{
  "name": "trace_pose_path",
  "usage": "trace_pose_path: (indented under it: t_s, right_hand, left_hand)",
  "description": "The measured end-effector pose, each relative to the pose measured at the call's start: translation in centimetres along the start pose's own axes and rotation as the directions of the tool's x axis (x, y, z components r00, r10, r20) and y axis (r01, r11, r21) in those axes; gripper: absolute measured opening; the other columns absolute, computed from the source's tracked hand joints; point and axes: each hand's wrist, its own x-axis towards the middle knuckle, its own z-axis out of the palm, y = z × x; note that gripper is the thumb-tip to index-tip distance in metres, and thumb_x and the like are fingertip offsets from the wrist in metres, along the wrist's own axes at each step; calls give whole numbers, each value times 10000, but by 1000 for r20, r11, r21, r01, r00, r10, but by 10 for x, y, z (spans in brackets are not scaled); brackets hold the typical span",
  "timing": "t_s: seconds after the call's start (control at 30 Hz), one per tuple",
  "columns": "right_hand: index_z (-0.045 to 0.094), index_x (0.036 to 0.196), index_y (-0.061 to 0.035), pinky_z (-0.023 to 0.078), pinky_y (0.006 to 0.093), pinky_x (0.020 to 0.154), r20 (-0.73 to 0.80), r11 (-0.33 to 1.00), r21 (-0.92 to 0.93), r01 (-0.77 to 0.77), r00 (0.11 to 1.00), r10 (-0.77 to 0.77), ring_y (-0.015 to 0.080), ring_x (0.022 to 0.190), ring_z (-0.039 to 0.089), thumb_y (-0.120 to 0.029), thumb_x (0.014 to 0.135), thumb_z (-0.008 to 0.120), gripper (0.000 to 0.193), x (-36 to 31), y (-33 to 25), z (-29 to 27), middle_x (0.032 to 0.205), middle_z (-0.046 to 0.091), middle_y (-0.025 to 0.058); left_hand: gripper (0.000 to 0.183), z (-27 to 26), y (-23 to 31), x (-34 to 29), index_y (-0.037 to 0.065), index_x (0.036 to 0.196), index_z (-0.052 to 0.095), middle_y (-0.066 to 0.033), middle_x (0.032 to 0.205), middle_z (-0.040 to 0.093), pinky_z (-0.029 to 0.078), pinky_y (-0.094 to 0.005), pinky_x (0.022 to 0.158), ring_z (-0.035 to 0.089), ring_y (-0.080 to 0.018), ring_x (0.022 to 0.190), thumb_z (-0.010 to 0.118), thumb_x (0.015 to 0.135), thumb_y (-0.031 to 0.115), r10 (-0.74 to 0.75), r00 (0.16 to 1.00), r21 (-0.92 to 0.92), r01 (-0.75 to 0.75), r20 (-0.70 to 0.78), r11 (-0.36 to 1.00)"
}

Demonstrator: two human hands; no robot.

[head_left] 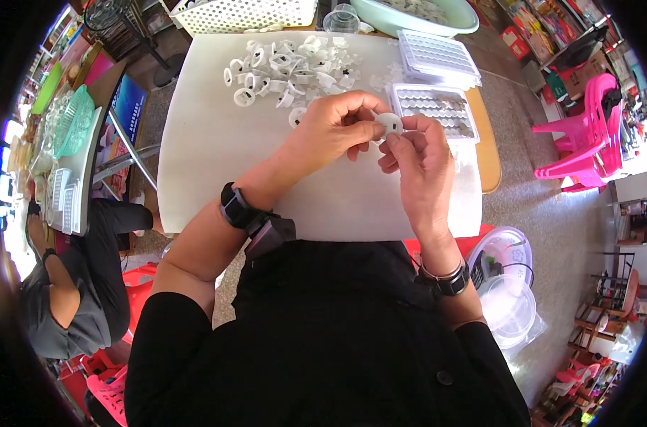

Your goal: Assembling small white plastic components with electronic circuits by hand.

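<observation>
The left hand (338,132) is nearly closed, its thumb and fingertips pinching the left edge of a white round piece (391,124) with a small dark slot in its face. The right hand (424,153) is half curled, with thumb and fingers gripping the same piece at its right and lower edge. The piece is held up over the far right part of the white bench (217,164), just in front of a white tray (432,91) with wavy rows and small pieces lying inside.

A single similar ring (296,117) lies beside the left wrist. Past it spreads a loose heap of white round parts (288,67), some tipped on edge. Behind the tray sit stacked white trays (439,58), at the bench's far right corner.

Beyond the far edge stand a white perforated basket (249,16), a clear cup (342,19) and a pale green basin (448,30). To the left, another person in dark clothing (88,285) sits near a side table; to the right stands a pink chair (587,139).
</observation>
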Motion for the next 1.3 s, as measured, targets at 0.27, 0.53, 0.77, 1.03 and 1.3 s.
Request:
trace_pose_path:
  t_s: [0.27, 0.53, 0.77, 1.03, 1.3]
  right_hand:
    - [472, 949, -17, 466, 247, 520, -26, 1000, 19, -22, 999, 22, 102, 576, 568, -14, 877, 544, 103, 11, 4, 12, 719, 610, 78]
    - [483, 932, -8, 434, 264, 517, 54, 998, -68, -13, 998, 17, 113, 576, 553, 0, 846, 544, 105, 13, 8, 8, 684, 586, 82]
    - [576, 983, 18, 457, 265, 561, 404, 846, -531, 44, 891, 207, 108, 608, 569, -59, 833, 551, 170, 70, -20, -43, 704, 607, 73]
    - [607, 1120, -25, 491, 274, 648, 216, 916, -156, 369, 918, -333, 135, 666, 603, -103, 852, 607, 279, 113, -41, -3, 824, 663, 89]
    - [669, 945, -29, 511, 367, 726, 406, 719, -445, 534, 836, -370, 303, 799, 650, -91, 816, 614, 153, 69, 11, 61, 931, 667, 154]
  left_hand:
    - [132, 0, -4, 6, 25, 989, 601, 11, 661, 552, 365, -216, 472, 485, -34, 576, 608, 857, 29, 24, 999, 56, -21, -43, 998]
    - [118, -5, 0, -3, 26, 1002, 585, 16, 751, 578, 390, -197, 529, 509, -35, 626, 579, 893, 73, -80, 997, 74, 79, 8, 994]
    - [170, -9, 8, -2, 30, 994, 616, 6, 737, 582, 392, -189, 505, 510, -35, 613, 586, 941, 189, -61, 987, 88, 74, -147, 993]
    - [161, -39, 10, 8, 32, 941, 618, 13, 691, 547, 358, -186, 483, 457, -32, 561, 548, 952, 176, 95, 837, -63, -152, -538, 986]
    - [155, -58, 9, 9, 33, 908, 619, 13, 679, 554, 349, -183, 477, 452, -32, 545, 573, 934, 178, 125, 730, -74, -234, -672, 969]
